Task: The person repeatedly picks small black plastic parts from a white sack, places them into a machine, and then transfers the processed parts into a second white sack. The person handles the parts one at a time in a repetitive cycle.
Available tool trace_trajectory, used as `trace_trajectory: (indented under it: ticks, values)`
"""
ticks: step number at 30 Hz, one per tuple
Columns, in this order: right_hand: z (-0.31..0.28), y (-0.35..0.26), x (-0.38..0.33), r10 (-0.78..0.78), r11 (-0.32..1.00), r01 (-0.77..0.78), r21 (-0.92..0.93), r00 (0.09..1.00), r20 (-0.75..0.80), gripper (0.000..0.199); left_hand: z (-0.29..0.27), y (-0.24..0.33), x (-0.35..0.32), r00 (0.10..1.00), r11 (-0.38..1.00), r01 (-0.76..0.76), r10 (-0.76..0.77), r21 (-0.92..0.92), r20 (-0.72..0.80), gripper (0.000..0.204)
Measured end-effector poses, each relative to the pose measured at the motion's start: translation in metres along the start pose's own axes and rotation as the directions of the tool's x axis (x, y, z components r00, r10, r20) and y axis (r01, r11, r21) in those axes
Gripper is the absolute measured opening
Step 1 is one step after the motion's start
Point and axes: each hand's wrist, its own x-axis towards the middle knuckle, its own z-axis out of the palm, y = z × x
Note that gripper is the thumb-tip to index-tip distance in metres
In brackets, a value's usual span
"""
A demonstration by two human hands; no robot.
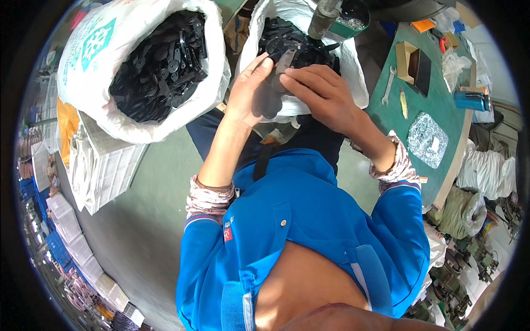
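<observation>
Through my feed, my left hand [247, 91] curls around dark plates [268, 102] — my right hand [327, 99] (fingers bent) pinches their upper part — at the white sack [356, 80].

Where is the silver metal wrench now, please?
The silver metal wrench lies on the green tabletop, at the head view's right, left of the brown cardboard box.
</observation>
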Motion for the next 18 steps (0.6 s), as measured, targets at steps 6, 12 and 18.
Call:
trace_trajectory:
  ticks: [6,12,18]
  values:
    - [-0.04,0.009,0.002,0.442,0.875,-0.396,0.276,0.889,-0.124,0.038,0.003,0.001,0.008,0.999,0.985,0.04,-0.041,-0.169,-0.001,0.026]
    - [-0.073,0.077,0.06,0.851,0.247,-0.545,0.801,0.517,0.09,0.034,0.01,-0.007,0.008,0.995,0.986,0.084,-0.092,-0.144,-0.044,0.041]
    - [-0.087,0.122,0.079,0.811,0.197,-0.731,0.654,0.496,0.311,0.028,0.011,-0.008,0.01,0.989,0.966,0.15,-0.15,-0.209,0.02,0.042]
